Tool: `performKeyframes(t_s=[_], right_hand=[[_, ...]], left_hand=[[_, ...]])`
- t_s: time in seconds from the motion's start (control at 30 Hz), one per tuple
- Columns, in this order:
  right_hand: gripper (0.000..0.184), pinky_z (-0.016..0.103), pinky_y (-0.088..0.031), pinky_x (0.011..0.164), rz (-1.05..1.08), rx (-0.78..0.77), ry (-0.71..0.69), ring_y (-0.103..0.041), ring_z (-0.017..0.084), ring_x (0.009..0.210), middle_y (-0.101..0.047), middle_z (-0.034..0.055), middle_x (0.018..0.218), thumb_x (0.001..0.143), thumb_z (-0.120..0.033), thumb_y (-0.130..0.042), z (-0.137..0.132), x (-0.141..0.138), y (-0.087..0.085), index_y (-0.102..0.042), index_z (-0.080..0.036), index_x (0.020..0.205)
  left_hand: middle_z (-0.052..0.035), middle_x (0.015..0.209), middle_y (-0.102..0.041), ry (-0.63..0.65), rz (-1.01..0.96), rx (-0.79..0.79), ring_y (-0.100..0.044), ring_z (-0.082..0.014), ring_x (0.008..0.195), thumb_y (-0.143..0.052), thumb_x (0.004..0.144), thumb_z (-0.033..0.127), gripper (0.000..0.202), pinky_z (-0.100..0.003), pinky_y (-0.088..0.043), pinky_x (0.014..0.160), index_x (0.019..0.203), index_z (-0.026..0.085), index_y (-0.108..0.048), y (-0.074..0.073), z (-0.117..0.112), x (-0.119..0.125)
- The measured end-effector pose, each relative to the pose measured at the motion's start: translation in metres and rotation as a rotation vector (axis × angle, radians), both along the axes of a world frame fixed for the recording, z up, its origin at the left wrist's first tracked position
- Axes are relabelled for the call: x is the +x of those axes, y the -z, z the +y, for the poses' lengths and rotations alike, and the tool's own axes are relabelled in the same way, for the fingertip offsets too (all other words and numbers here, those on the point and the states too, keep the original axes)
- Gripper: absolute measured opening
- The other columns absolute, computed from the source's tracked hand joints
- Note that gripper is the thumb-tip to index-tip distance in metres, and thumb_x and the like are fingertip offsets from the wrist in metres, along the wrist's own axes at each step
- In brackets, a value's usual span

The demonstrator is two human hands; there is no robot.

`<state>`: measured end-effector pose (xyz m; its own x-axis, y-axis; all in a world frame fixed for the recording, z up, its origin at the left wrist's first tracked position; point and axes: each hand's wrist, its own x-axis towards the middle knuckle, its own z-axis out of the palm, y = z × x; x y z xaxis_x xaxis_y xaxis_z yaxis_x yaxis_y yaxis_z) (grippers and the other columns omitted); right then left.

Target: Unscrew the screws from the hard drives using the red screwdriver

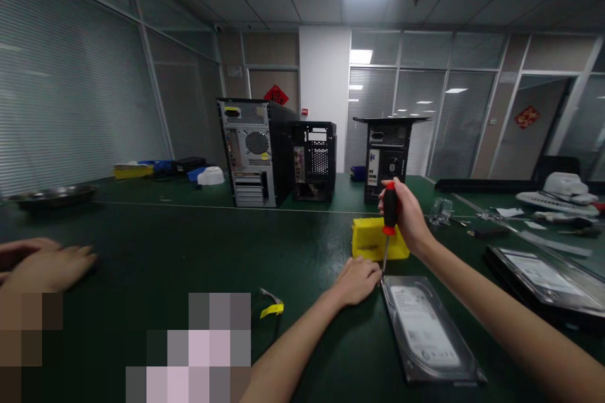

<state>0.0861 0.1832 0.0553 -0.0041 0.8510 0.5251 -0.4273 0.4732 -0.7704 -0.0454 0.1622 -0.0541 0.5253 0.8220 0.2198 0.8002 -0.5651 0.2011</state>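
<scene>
My right hand [406, 217] is wrapped round the black and red handle of a screwdriver [389, 214], held upright with its tip down at the near left corner of a hard drive [425, 330] lying flat on the green table [189, 245]. My left hand [358, 279] rests beside that corner, fingers curled close to the screwdriver tip; whether it pinches anything is hidden. A yellow box [371, 239] stands just behind both hands.
Three computer cases [250, 151] [314, 160] [387, 157] stand at the back. Another person's hand [45, 264] lies at the left edge. A second drive in a tray [543, 277] and tools lie right. A yellow-tagged cable [271, 308] lies near centre.
</scene>
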Motion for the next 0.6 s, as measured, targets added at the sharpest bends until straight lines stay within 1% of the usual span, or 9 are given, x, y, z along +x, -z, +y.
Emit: performKeyframes(t_s=[0.1,0.17,0.23,0.3,0.4,0.47,0.53,0.6], right_hand=[[0.035,0.020,-0.044,0.049,0.013,-0.002,0.062,-0.053,0.009,0.053,-0.057,-0.0054,0.068,0.071,-0.043,-0.061,-0.0003,-0.0058,0.0002,-0.042,-0.024,0.092],[0.035,0.019,-0.042,0.048,0.013,0.019,0.072,-0.052,0.008,0.050,-0.057,-0.0065,0.066,0.069,-0.041,-0.064,-0.0021,-0.0085,0.0005,-0.040,-0.024,0.089],[0.030,0.019,-0.043,0.048,0.018,0.042,0.055,-0.051,0.008,0.050,-0.057,-0.0057,0.067,0.072,-0.041,-0.061,-0.0041,-0.0093,0.0004,-0.042,-0.023,0.086],[0.027,0.020,-0.044,0.049,0.030,0.046,0.031,-0.053,0.008,0.053,-0.058,-0.0036,0.070,0.076,-0.045,-0.055,-0.0052,-0.0081,-0.0001,-0.047,-0.021,0.085],[0.037,0.021,-0.045,0.049,0.045,0.015,0.001,-0.055,0.009,0.055,-0.058,-0.0003,0.071,0.079,-0.053,-0.044,-0.0041,-0.0053,-0.0020,-0.054,-0.018,0.084],[0.042,0.020,-0.044,0.046,0.055,0.001,-0.013,-0.054,0.009,0.052,-0.058,0.0002,0.068,0.079,-0.056,-0.041,-0.0022,-0.0048,-0.0034,-0.056,-0.017,0.082],[0.038,0.019,-0.041,0.041,0.078,0.010,-0.014,-0.052,0.008,0.048,-0.057,-0.0016,0.065,0.078,-0.055,-0.044,-0.0007,-0.0059,-0.0044,-0.053,-0.019,0.082],[0.030,0.017,-0.038,0.038,0.104,0.030,0.005,-0.049,0.007,0.045,-0.057,-0.0040,0.064,0.075,-0.050,-0.052,0.0000,-0.0079,-0.0042,-0.048,-0.021,0.084]], left_hand=[[-0.0014,0.090,-0.061,0.000,-0.008,-0.002,-0.050,-0.0168,0.085,-0.024,0.089,0.033,0.036,-0.029,-0.033,0.072,0.083,0.020,-0.058,-0.0003,0.0004,0.0000],[-0.0016,0.089,-0.062,0.001,-0.006,0.001,-0.050,-0.0170,0.085,-0.025,0.089,0.033,0.036,-0.030,-0.033,0.073,0.084,0.019,-0.058,-0.0012,-0.0002,0.0000],[-0.0020,0.088,-0.062,-0.002,-0.002,-0.003,-0.050,-0.0172,0.085,-0.025,0.089,0.032,0.036,-0.030,-0.034,0.074,0.083,0.019,-0.058,-0.0027,-0.0012,0.0000],[-0.0024,0.088,-0.062,-0.008,0.003,-0.014,-0.050,-0.0172,0.085,-0.025,0.089,0.032,0.036,-0.030,-0.034,0.074,0.082,0.019,-0.058,-0.0044,-0.0023,0.0004],[-0.0023,0.089,-0.062,-0.004,0.006,-0.022,-0.050,-0.0172,0.086,-0.026,0.089,0.032,0.036,-0.029,-0.034,0.074,0.082,0.019,-0.058,-0.0068,-0.0033,0.0011],[-0.0021,0.089,-0.062,-0.005,-0.002,-0.020,-0.050,-0.0171,0.086,-0.026,0.089,0.032,0.036,-0.029,-0.034,0.074,0.082,0.019,-0.058,-0.0077,-0.0032,0.0011],[-0.0020,0.089,-0.062,-0.010,-0.013,-0.022,-0.050,-0.0169,0.086,-0.025,0.089,0.032,0.036,-0.029,-0.034,0.074,0.082,0.019,-0.058,-0.0081,-0.0026,0.0008],[-0.0021,0.088,-0.062,-0.011,-0.014,-0.020,-0.051,-0.0168,0.086,-0.026,0.089,0.032,0.036,-0.029,-0.034,0.074,0.082,0.019,-0.058,-0.0081,-0.0022,0.0006]])
